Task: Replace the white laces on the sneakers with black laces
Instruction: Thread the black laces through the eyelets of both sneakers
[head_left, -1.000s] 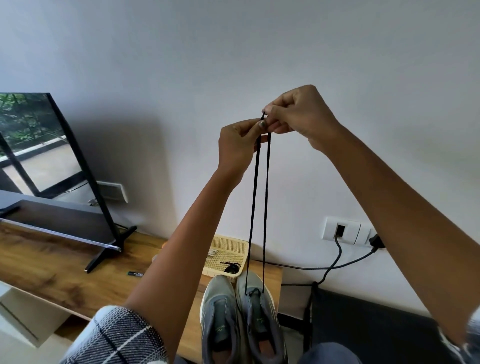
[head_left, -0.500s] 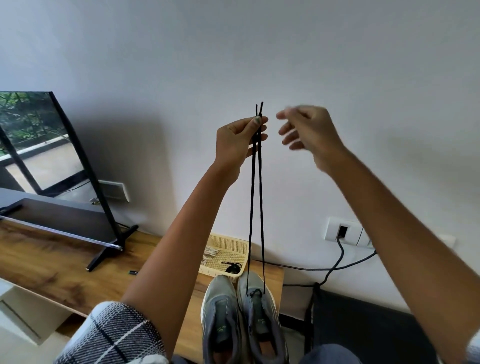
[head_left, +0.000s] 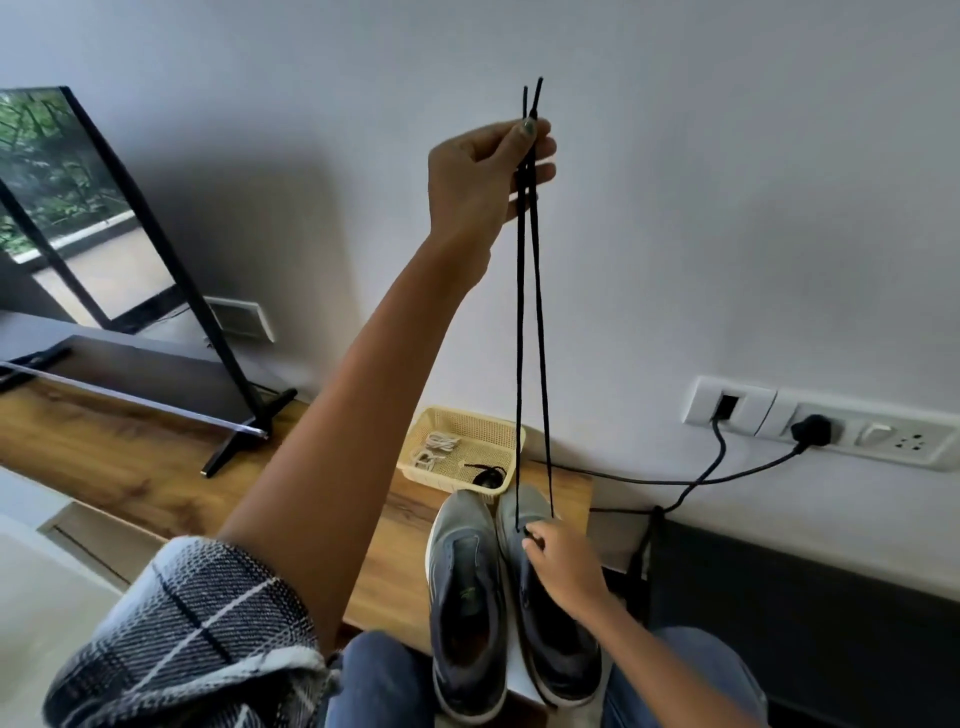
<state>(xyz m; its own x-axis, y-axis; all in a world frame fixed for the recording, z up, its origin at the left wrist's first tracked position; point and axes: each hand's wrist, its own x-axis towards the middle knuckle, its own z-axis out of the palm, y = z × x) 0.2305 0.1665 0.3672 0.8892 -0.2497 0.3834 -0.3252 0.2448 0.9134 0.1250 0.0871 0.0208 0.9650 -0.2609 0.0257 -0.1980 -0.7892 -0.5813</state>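
Left hand (head_left: 485, 171) pinches the thin black lace (head_left: 530, 312); right hand (head_left: 563, 564), loosely curled, touches the right grey sneaker (head_left: 540, 613). Far behind, the yellow woven plastic basket (head_left: 485, 421) holds seemingly white laces (head_left: 434, 449).

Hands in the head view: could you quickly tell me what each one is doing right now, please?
Left hand: raised, pinching both ends of the black lace.
Right hand: down on the right sneaker, fingers curled at its front eyelets; grip cannot be told.

A plain white wall (head_left: 675, 208) stands behind a wooden desk (head_left: 130, 467); a television (head_left: 78, 218) sits far left, wall sockets (head_left: 821, 421) right.
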